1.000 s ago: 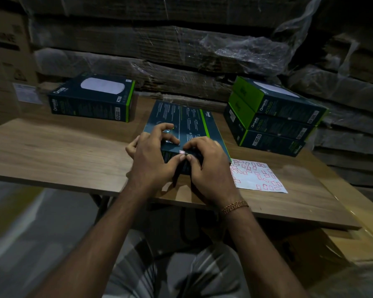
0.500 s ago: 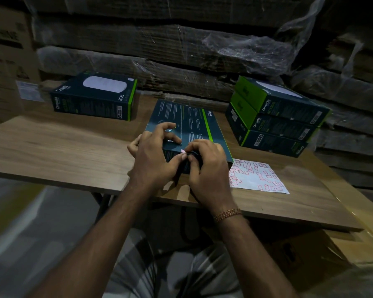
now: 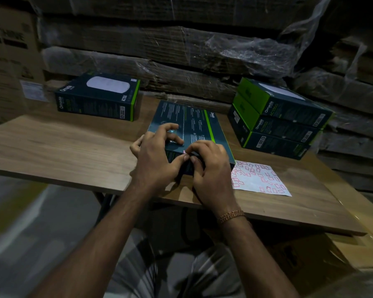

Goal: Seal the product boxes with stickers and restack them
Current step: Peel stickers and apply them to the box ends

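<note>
my left hand grips the near end of the box lying flat mid-table, fingers curled over its top; my right hand pinches what looks like a small sticker against the box edge; sticker sheet just right; stack of three boxes behind it; single box far left.

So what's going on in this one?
A person is sealing a box that lies flat on the table. Both hands work at its near edge: the left hand grips the box, and the right hand pinches a small sticker onto that edge. A sticker sheet lies to the right, with a stack of three boxes behind it. Another single box sits at far left.
</note>
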`<act>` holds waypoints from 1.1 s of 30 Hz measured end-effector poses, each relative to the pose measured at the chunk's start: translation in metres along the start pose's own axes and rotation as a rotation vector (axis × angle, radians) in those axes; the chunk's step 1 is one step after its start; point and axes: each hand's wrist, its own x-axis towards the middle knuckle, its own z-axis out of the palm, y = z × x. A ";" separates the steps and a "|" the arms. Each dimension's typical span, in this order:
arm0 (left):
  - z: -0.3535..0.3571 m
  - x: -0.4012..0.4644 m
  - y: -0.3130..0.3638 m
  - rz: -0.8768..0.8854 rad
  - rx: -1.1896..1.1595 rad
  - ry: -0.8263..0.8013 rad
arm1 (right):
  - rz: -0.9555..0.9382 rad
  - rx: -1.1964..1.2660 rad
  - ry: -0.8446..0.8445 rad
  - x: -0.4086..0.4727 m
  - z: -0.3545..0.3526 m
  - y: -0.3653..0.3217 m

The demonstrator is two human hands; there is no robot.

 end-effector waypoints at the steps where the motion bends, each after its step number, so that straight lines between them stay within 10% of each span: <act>1: 0.000 0.000 0.000 -0.001 0.000 0.001 | 0.006 -0.009 -0.005 0.000 0.001 0.000; 33: 0.001 0.001 -0.005 0.021 -0.110 -0.053 | 0.018 -0.100 -0.029 0.000 0.005 0.000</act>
